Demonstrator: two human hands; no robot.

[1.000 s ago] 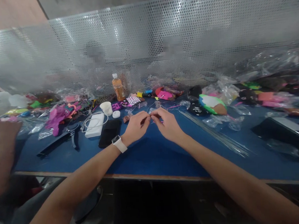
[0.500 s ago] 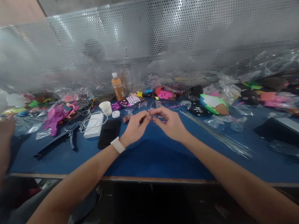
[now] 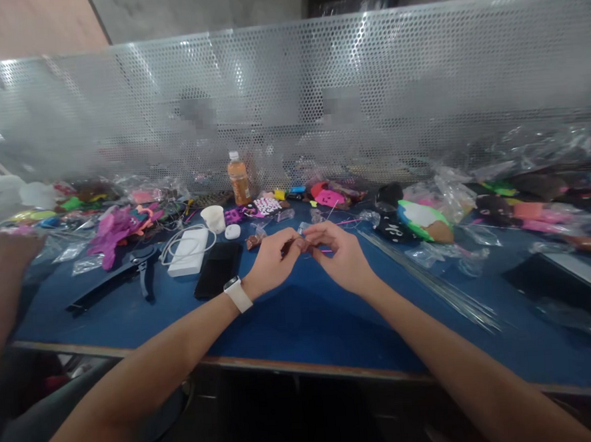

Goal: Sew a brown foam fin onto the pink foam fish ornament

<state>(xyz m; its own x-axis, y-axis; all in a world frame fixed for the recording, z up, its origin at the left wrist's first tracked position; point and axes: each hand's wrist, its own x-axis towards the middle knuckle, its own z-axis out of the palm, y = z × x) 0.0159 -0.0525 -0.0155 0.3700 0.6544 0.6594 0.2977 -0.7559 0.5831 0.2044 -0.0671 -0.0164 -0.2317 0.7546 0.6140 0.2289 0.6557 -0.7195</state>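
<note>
My left hand (image 3: pixel 276 255), with a white-strapped watch (image 3: pixel 238 294) on its wrist, is closed in a pinch above the middle of the blue table. Fingertip to fingertip with it, my right hand (image 3: pixel 341 255) is pinched too. Between them is something small; a clear bit shows above the fingertips, but its kind is hidden. A thin pink strand (image 3: pixel 326 250) shows just under the right fingers. Close to my left hand lie a small brown piece in clear wrap (image 3: pixel 253 241) and a black phone (image 3: pixel 218 269).
Left of the phone are a white box with a cable (image 3: pixel 188 253) and a black long-handled tool (image 3: pixel 113 279). A cup (image 3: pixel 213 219) and a drink bottle (image 3: pixel 238 179) stand behind. Thin clear strands (image 3: pixel 434 279) lie at right. Another person's hand (image 3: pixel 12 255) is at far left.
The view has tilted up slightly, so everything sits lower. My hands stay pinched together, and a clear bit now shows at the fingertips. The other person's hand has moved slightly right.
</note>
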